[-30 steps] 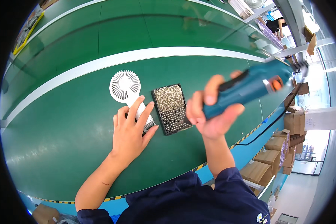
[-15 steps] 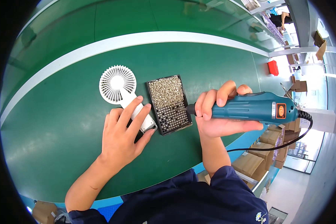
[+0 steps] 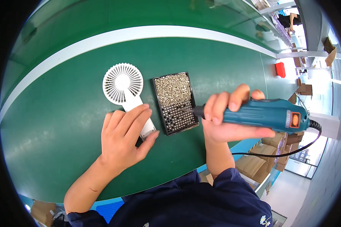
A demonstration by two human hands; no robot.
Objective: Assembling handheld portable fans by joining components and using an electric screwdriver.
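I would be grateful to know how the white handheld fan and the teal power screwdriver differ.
Colour: the white handheld fan is white, while the power screwdriver is teal and black.
Shape: the fan has a round, slatted head on a straight handle; the screwdriver is a long barrel.
Pose: the fan lies on the green table, whereas the screwdriver is held in the right hand.
Shared: each has a hand on it.

Nothing is legible — the orange label on the teal screwdriver is too small.
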